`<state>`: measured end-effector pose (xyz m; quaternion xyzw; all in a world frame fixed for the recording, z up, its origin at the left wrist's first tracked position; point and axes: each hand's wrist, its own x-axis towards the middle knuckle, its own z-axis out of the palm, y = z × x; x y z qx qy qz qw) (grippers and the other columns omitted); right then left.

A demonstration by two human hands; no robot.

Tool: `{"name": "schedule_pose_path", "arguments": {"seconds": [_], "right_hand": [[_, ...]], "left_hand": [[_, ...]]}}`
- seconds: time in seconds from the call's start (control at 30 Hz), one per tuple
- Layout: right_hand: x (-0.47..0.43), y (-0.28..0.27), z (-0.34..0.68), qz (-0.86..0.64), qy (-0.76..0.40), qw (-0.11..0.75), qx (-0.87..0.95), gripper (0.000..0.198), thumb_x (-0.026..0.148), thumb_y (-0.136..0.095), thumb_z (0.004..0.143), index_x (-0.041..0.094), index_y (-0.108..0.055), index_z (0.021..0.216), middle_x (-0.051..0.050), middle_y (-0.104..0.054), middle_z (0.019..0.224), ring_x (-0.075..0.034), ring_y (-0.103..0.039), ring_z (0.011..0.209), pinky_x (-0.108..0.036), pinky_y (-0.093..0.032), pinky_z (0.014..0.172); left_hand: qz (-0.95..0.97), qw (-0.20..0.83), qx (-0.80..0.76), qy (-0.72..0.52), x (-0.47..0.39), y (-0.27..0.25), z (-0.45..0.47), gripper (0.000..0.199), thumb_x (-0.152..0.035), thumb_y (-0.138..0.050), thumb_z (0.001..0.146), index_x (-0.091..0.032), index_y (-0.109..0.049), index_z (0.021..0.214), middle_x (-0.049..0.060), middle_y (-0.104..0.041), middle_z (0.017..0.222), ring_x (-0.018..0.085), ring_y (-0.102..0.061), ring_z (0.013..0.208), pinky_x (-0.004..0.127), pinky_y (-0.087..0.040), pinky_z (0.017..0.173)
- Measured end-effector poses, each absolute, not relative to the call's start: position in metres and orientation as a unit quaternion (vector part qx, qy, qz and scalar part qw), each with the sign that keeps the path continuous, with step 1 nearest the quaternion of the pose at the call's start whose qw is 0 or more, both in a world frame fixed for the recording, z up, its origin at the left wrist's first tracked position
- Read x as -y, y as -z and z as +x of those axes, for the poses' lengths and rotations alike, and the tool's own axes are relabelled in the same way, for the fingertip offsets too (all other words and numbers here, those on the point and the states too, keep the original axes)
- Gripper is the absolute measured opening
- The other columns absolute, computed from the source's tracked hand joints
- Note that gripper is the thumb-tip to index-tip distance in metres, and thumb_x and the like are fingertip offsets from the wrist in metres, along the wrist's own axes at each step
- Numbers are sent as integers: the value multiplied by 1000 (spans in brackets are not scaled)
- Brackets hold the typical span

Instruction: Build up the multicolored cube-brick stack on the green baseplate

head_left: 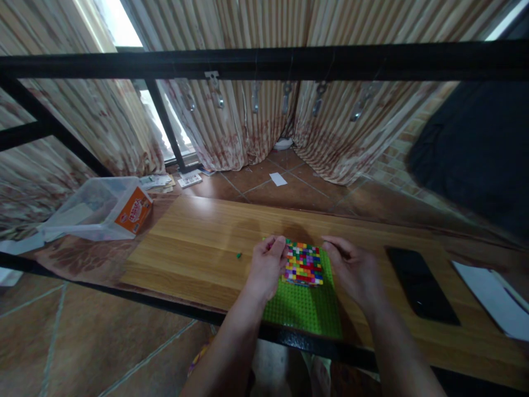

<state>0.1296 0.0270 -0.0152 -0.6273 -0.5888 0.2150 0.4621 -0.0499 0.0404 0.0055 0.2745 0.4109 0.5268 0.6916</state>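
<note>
A block built from many small multicoloured toy bricks [303,264] stands on a green studded baseplate [303,314] near the table's front edge. My left hand [266,264] is closed at the block's left side, thumb on top and fingers curled against its edge. Just right of the block, and apart from it, is my right hand [353,270]. Its thumb and index finger come together near the block's upper right corner, and the other fingers are curled. Whatever lies between those fingertips is too small to make out. A tiny green brick [238,255] lies on the wood to the left.
A black phone [421,284] and white paper [494,298] lie on the wooden tabletop [185,248] at right. A clear plastic bin [99,212] with an orange label stands at left. A black metal bar [264,65] with hanging clips crosses in front of the curtains.
</note>
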Motion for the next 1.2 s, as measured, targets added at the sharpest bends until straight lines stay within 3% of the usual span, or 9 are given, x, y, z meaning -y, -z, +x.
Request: {"name": "schedule_pose_path", "arguments": {"seconds": [0.17, 0.33, 0.43, 0.8, 1.03, 1.2], "right_hand": [[-33, 23, 129, -654, -203, 383, 620, 28, 43, -52, 91, 24, -70, 100, -6, -77, 92, -25, -72, 83, -41, -54, 79], [-41, 42, 131, -628, -249, 427, 601, 27, 44, -55, 89, 24, -71, 98, -7, -74, 109, -25, -67, 104, -47, -48, 96], [-45, 55, 131, -618, -316, 457, 556, 27, 46, -63, 83, 24, -74, 94, -8, -71, 118, -26, -65, 110, -47, -49, 96], [-52, 53, 132, -620, -326, 450, 554, 23, 44, -68, 76, 24, -77, 84, -7, -76, 101, -27, -68, 102, -49, -46, 99], [-51, 58, 133, -639, -337, 410, 557, 26, 43, -63, 80, 23, -78, 89, -7, -78, 93, -25, -70, 86, -43, -53, 85], [-41, 47, 130, -623, -319, 444, 560, 35, 47, -66, 80, 25, -75, 106, -7, -76, 109, -26, -69, 98, -44, -52, 90]], "left_hand": [[270, 696, -413, -522, -40, -6, -49, 43, -44, -77, 71, -17, -44, 63, -8, -39, 56, 0, -24, 41, 17, -11, 40], [271, 696, -413, -521, -40, -6, -48, 43, -45, -76, 71, -17, -44, 63, -8, -37, 55, 1, -24, 41, 17, -12, 39], [274, 696, -410, -522, -40, -5, -48, 42, -44, -75, 73, -18, -44, 63, -8, -37, 55, 1, -23, 41, 17, -11, 39], [273, 697, -411, -520, -40, -4, -48, 39, -41, -74, 74, -17, -45, 65, -8, -39, 54, 1, -25, 40, 18, -13, 41], [285, 692, -427, -507, -40, 1, -45, 36, -41, -73, 73, -18, -46, 66, -9, -38, 54, 1, -24, 39, 18, -13, 40], [287, 692, -439, -496, -39, 4, -42, 40, -47, -74, 71, -18, -47, 67, -10, -37, 53, 1, -25, 40, 18, -16, 40]]}}
